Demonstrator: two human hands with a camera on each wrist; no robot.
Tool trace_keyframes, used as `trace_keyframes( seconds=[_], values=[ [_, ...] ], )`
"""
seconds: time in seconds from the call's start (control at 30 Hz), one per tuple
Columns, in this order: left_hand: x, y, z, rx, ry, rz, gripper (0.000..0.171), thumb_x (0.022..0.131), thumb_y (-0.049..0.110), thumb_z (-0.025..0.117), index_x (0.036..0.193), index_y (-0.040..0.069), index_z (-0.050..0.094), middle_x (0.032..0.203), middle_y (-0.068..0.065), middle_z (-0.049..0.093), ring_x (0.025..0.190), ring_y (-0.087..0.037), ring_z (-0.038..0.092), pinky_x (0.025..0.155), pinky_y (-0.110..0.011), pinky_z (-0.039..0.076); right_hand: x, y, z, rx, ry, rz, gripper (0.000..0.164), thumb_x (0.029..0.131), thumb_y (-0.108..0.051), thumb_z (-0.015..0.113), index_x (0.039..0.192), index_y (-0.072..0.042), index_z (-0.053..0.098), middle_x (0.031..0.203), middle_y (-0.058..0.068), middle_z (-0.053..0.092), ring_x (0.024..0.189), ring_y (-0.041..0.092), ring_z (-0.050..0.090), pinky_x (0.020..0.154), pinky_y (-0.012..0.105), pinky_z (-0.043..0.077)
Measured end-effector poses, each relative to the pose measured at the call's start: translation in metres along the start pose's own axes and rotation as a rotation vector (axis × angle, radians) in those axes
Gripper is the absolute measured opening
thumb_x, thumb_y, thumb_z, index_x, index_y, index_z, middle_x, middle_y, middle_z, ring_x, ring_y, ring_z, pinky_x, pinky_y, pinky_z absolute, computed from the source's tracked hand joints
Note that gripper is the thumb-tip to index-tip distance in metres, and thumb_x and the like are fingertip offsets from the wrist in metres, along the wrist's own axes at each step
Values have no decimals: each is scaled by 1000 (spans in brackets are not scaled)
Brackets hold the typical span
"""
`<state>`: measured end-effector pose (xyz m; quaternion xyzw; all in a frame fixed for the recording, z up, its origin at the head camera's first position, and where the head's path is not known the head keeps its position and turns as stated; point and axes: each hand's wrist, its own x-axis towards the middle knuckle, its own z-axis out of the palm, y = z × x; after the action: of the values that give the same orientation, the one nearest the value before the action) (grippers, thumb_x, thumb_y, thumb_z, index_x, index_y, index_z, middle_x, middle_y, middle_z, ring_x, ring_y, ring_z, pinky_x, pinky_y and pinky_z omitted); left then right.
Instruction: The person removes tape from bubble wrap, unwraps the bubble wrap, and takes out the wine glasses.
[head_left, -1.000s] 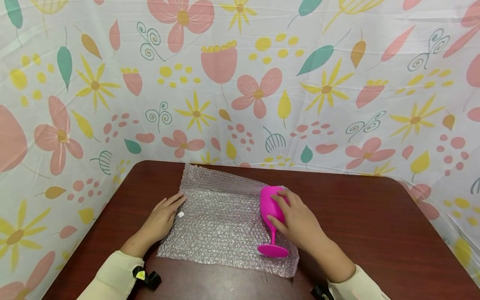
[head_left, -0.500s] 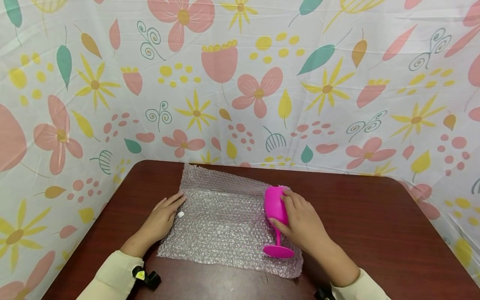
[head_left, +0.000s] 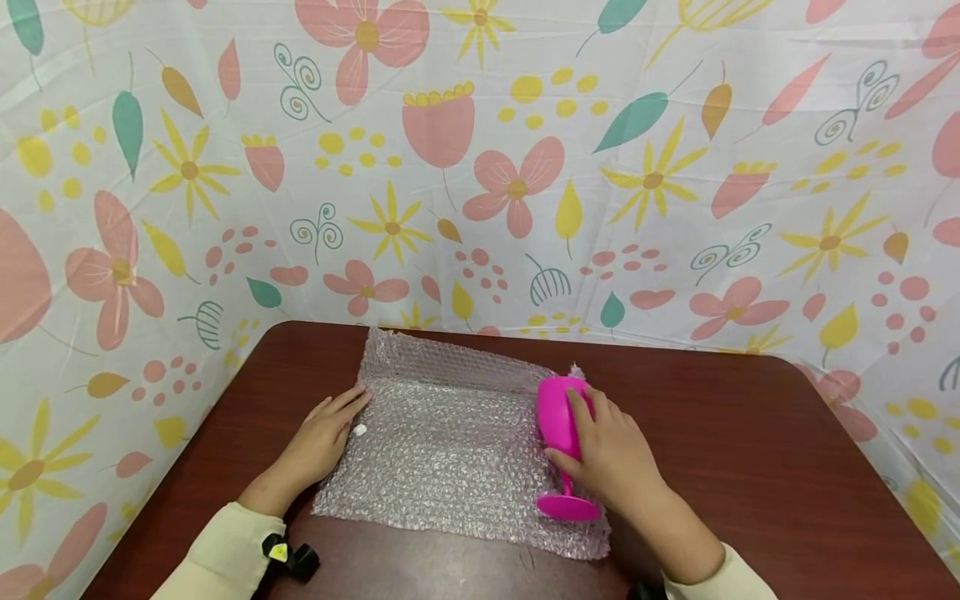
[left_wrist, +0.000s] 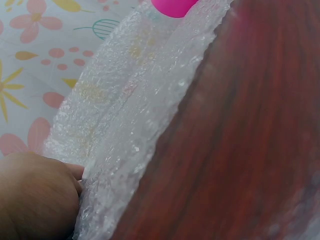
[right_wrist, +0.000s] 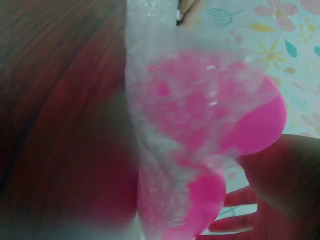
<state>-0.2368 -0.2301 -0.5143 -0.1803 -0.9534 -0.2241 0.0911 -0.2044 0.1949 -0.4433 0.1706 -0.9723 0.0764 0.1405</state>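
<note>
A bright pink wine goblet (head_left: pixel 557 414) lies on its side at the right end of a sheet of bubble wrap (head_left: pixel 450 450), its foot toward the person. Curled round the bowl from the right, my right hand (head_left: pixel 617 450) holds it, thumb on the near left side and fingers over the top. The right wrist view shows the goblet's foot (right_wrist: pixel 262 122) partly behind clear wrap. At the sheet's left edge my left hand (head_left: pixel 318 440) rests with its fingers straight, fingertips on the wrap. Part of the goblet's stem is hidden by the right hand.
Beneath the wrap is a dark red-brown wooden table (head_left: pixel 720 417) with rounded far corners. A flower-printed cloth (head_left: pixel 480 208) hangs behind and at the sides. One small white spot (head_left: pixel 361 430) sits on the wrap near the left hand.
My right hand and the goblet have shifted a little to the right, and the wrap's right edge has moved slightly the same way. The left hand has stayed in place.
</note>
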Motion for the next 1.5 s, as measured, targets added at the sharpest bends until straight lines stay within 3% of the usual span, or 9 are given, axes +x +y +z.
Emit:
trace_keyframes(
  seconds=[0.23,0.57,0.77,0.97,1.07,1.23,1.43,1.5],
  values=[
    [-1,-2,1,8,-12,-10,47,102,-1,48,149,3,48,158,-17,42,143,-38,44,119,-60,26,-3,-1,-8,-40,-26,44,95,77,-50,84,144,6,45,134,30,53,113,43,62,88,57,55],
    [-2,-2,2,10,-9,-11,47,102,-1,48,149,2,48,158,-18,43,143,-38,44,119,-59,26,-4,3,-18,-79,-105,84,95,79,-51,81,143,8,44,115,28,59,86,39,66,71,52,56],
    [-3,-2,2,7,-1,-6,47,101,-2,49,148,2,49,157,-18,44,143,-38,44,119,-59,26,-3,8,-24,-35,-227,126,102,81,-53,79,153,3,34,101,21,65,72,30,65,58,45,53],
    [-3,-2,2,4,3,-2,48,101,-4,49,148,2,49,157,-19,44,143,-38,43,119,-60,26,-3,11,-25,37,-301,110,109,80,-43,84,156,4,23,75,8,65,62,17,59,54,39,50],
    [-3,-2,2,4,6,0,48,101,-4,49,148,2,49,157,-19,44,143,-39,44,119,-60,26,-4,11,-25,60,-303,97,109,78,-39,86,157,4,22,68,5,61,59,16,57,55,39,50],
    [-2,-2,2,3,8,0,48,100,-3,50,148,2,49,156,-19,44,143,-38,44,119,-60,26,-5,9,-24,78,-256,51,106,76,-34,88,156,1,27,76,7,67,64,17,61,60,40,53],
    [-1,-1,3,6,5,-3,47,101,-2,49,148,2,49,156,-18,44,143,-38,44,119,-59,27,-6,6,-21,91,-169,-51,94,75,-28,89,150,0,40,88,10,73,72,19,68,65,38,54],
    [0,-1,3,4,10,-1,47,101,-2,50,148,2,49,156,-19,45,143,-38,44,119,-59,27,-6,6,-21,89,-166,-65,86,75,-28,89,143,1,46,84,9,73,69,18,67,62,37,53]
  ],
)
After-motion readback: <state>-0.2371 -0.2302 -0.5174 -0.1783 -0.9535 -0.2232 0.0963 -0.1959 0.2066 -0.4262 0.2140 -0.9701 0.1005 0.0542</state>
